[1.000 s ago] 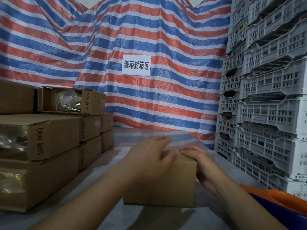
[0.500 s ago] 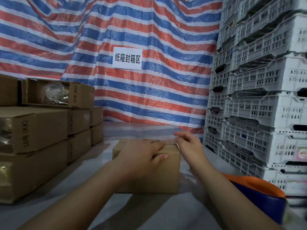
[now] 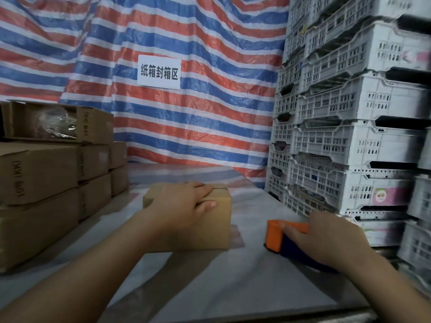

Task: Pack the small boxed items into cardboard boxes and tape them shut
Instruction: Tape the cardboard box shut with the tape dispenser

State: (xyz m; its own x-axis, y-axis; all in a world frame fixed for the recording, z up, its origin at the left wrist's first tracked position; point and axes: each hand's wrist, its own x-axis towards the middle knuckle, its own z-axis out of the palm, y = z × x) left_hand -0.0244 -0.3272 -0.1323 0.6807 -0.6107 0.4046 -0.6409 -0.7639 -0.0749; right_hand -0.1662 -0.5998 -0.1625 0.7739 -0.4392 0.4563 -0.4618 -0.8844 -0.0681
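A small brown cardboard box (image 3: pixel 214 224) stands on the grey table (image 3: pixel 233 287), its top flaps folded down with a seam showing at the far right edge. My left hand (image 3: pixel 184 206) lies flat on its top and holds the flaps down, thumb on the front face. To the right, my right hand (image 3: pixel 326 238) is closed around an orange and blue tape dispenser (image 3: pixel 277 236) that rests on the table, a hand's width from the box.
Stacked brown cartons (image 3: pixel 53 173) fill the table's left side; the top one (image 3: pixel 58 122) lies open with clear plastic inside. Stacks of white plastic crates (image 3: pixel 349 136) stand close on the right. A striped tarp with a white sign (image 3: pixel 159 72) hangs behind.
My right hand has left the box top, moved right and down, and taken hold of the tape dispenser. My left hand stays pressed on the box.
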